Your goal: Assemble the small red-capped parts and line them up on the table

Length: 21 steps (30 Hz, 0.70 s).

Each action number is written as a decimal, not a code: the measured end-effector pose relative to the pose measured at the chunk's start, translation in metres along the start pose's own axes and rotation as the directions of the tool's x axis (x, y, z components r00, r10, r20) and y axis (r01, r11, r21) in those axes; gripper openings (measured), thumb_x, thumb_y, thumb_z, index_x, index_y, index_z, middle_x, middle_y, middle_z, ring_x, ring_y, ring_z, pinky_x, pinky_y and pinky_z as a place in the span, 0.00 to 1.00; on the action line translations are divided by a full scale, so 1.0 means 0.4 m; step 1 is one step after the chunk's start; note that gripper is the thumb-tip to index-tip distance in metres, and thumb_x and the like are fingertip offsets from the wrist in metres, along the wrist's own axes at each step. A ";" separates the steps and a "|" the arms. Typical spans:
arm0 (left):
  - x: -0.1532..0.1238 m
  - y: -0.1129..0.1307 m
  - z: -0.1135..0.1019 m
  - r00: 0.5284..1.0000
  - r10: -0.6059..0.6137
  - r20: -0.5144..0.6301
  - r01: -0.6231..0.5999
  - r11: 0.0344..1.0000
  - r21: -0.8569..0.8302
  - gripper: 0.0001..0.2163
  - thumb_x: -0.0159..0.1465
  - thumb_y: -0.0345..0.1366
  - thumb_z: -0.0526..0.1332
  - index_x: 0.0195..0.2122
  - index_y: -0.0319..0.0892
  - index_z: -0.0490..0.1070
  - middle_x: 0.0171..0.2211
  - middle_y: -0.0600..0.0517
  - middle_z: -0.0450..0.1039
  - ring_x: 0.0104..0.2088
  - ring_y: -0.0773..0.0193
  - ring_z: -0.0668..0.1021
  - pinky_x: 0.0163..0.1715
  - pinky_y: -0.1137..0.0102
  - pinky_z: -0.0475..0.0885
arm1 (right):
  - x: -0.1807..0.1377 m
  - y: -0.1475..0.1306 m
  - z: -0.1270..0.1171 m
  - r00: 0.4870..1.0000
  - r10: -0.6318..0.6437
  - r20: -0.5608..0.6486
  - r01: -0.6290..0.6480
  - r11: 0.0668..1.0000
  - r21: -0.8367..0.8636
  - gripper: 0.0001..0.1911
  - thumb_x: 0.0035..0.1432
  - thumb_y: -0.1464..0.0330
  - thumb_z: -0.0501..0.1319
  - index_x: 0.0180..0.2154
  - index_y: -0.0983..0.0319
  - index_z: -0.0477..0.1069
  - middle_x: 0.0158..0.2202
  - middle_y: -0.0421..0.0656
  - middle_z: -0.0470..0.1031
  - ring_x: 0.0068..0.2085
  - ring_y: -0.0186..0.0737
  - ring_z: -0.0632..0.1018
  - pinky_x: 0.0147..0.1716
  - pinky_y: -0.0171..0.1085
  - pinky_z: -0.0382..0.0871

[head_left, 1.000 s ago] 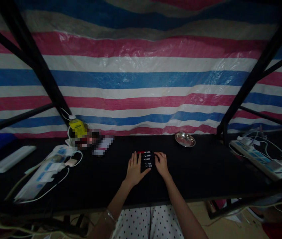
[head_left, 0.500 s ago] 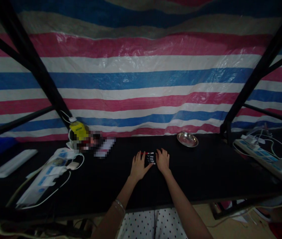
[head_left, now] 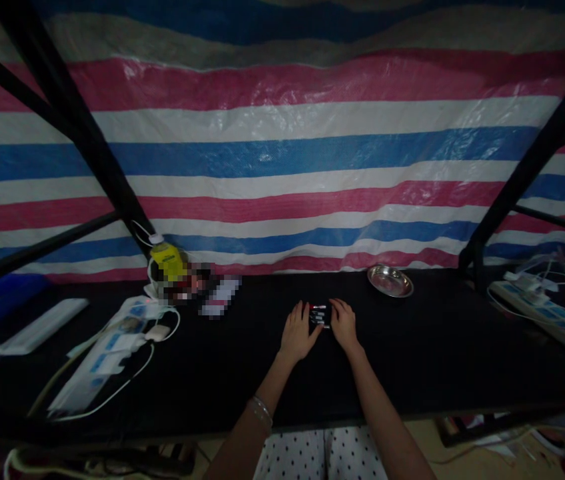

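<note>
Several short, slim cylinders point(head_left: 319, 315) that look like batteries, mostly black with pale markings and one with red, lie side by side on the black tabletop between my hands. My left hand point(head_left: 298, 333) rests flat at their left, fingers stretched forward and thumb out along the near side of the row, covering their left ends. My right hand point(head_left: 345, 325) lies at their right end, palm down, fingers slightly bent and apart, fingertips close to the row. Whether the right fingertips touch it is too dark to tell. A round shiny metal dish point(head_left: 390, 281) sits beyond my right hand.
A white power strip point(head_left: 95, 360) with plugs and cables lies on the left, another power strip point(head_left: 545, 303) on the right. A yellow-labelled item point(head_left: 168, 260) stands by the left black frame post point(head_left: 97, 153). Striped plastic sheeting point(head_left: 282, 153) hangs behind the black table point(head_left: 202, 380).
The whole view has shifted, so the table and its things appear farther right. My hands keep nearly the same place around the row of cylinders, with the right fingers a little more bent.
</note>
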State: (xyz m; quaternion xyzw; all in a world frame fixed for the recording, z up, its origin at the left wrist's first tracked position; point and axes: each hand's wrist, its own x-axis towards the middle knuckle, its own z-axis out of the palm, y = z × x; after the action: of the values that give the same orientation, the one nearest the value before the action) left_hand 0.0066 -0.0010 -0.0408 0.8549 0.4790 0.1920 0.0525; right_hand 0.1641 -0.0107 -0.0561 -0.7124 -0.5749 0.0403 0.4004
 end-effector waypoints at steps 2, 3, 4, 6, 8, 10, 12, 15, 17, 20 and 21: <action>0.000 -0.002 0.003 1.000 0.000 0.002 0.000 1.000 -0.002 0.31 0.65 0.52 0.45 0.61 0.32 0.51 0.61 0.35 0.52 0.61 0.50 0.58 0.57 0.56 0.58 | -0.002 0.002 0.000 1.000 -0.012 0.021 0.012 1.000 -0.003 0.20 0.60 0.72 0.45 0.49 0.62 0.69 0.50 0.49 0.70 0.52 0.43 0.68 0.49 0.43 0.61; 0.000 -0.003 0.004 1.000 0.003 0.000 -0.003 1.000 -0.002 0.30 0.65 0.51 0.45 0.61 0.32 0.51 0.61 0.35 0.52 0.61 0.50 0.58 0.57 0.56 0.58 | -0.003 0.002 -0.001 0.999 -0.015 0.030 0.016 1.000 -0.007 0.21 0.59 0.73 0.45 0.50 0.62 0.69 0.51 0.48 0.70 0.52 0.43 0.68 0.49 0.43 0.61; 0.000 -0.003 0.004 1.000 0.006 -0.002 -0.006 1.000 -0.001 0.30 0.65 0.50 0.45 0.61 0.32 0.51 0.61 0.35 0.52 0.61 0.50 0.57 0.57 0.56 0.58 | -0.004 0.001 -0.001 0.999 -0.019 0.038 0.019 1.000 -0.012 0.21 0.59 0.73 0.45 0.50 0.62 0.69 0.51 0.48 0.70 0.53 0.43 0.68 0.50 0.43 0.61; 0.000 -0.004 0.004 1.000 0.015 -0.007 -0.015 1.000 0.000 0.28 0.66 0.48 0.44 0.61 0.32 0.51 0.62 0.35 0.51 0.62 0.50 0.56 0.57 0.56 0.58 | -0.006 0.000 -0.004 0.998 -0.028 0.054 0.029 0.999 -0.018 0.21 0.59 0.73 0.45 0.50 0.62 0.68 0.51 0.48 0.69 0.53 0.43 0.68 0.50 0.44 0.61; 0.000 -0.004 0.003 1.000 0.020 -0.009 -0.020 1.000 0.002 0.26 0.67 0.45 0.44 0.61 0.32 0.52 0.62 0.36 0.49 0.62 0.51 0.55 0.57 0.56 0.58 | -0.009 -0.002 -0.006 0.997 -0.030 0.071 0.031 0.999 -0.014 0.21 0.59 0.73 0.45 0.50 0.62 0.68 0.51 0.48 0.70 0.53 0.43 0.68 0.50 0.44 0.61; -0.001 -0.005 0.001 1.000 0.023 -0.014 -0.023 1.000 0.000 0.24 0.67 0.42 0.44 0.60 0.32 0.52 0.62 0.36 0.49 0.62 0.52 0.55 0.57 0.57 0.58 | -0.013 -0.006 -0.009 0.996 -0.032 0.088 0.032 0.999 0.003 0.21 0.60 0.71 0.45 0.51 0.63 0.68 0.51 0.48 0.70 0.53 0.42 0.68 0.51 0.44 0.61; -0.002 -0.007 0.000 0.999 0.026 -0.026 -0.026 1.000 -0.005 0.23 0.67 0.39 0.43 0.60 0.33 0.52 0.63 0.37 0.49 0.62 0.53 0.55 0.57 0.57 0.59 | -0.017 -0.011 -0.011 0.994 -0.043 0.105 0.040 0.999 0.026 0.21 0.61 0.70 0.44 0.51 0.63 0.67 0.52 0.48 0.70 0.53 0.42 0.68 0.51 0.44 0.61; -0.003 -0.009 0.000 0.999 0.025 -0.035 -0.026 1.000 -0.018 0.22 0.67 0.37 0.43 0.61 0.34 0.52 0.63 0.38 0.48 0.62 0.54 0.55 0.57 0.58 0.59 | -0.021 -0.021 -0.013 0.990 -0.068 0.126 0.062 0.997 0.049 0.22 0.62 0.68 0.43 0.53 0.64 0.66 0.52 0.48 0.70 0.53 0.41 0.69 0.52 0.43 0.60; -0.003 -0.011 0.001 0.999 0.022 -0.027 -0.023 0.999 -0.028 0.22 0.67 0.37 0.43 0.61 0.34 0.52 0.63 0.38 0.47 0.62 0.54 0.55 0.57 0.58 0.60 | -0.023 -0.027 -0.015 0.988 -0.078 0.131 0.073 0.996 0.043 0.22 0.63 0.67 0.44 0.53 0.64 0.65 0.52 0.48 0.69 0.53 0.41 0.69 0.52 0.43 0.60; -0.002 -0.013 0.003 1.000 0.022 -0.019 -0.022 0.999 -0.038 0.22 0.67 0.37 0.43 0.61 0.36 0.52 0.63 0.39 0.47 0.62 0.53 0.55 0.57 0.57 0.60 | -0.025 -0.034 -0.017 0.985 -0.097 0.139 0.096 0.995 0.014 0.21 0.62 0.66 0.45 0.54 0.63 0.65 0.53 0.48 0.69 0.54 0.42 0.68 0.52 0.43 0.61; -0.002 -0.013 0.004 1.000 0.022 -0.018 -0.023 0.999 -0.039 0.22 0.67 0.38 0.43 0.61 0.36 0.52 0.63 0.39 0.47 0.62 0.53 0.55 0.56 0.56 0.60 | -0.025 -0.036 -0.018 0.984 -0.105 0.144 0.106 0.994 0.004 0.21 0.62 0.66 0.46 0.54 0.63 0.64 0.53 0.48 0.69 0.54 0.42 0.68 0.52 0.43 0.61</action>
State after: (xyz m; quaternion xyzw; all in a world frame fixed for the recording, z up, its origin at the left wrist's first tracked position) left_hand 0.0026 0.0011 -0.0441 0.8574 0.4659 0.2095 0.0630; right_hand 0.1531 -0.0229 -0.0464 -0.6770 -0.6393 0.0694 0.3581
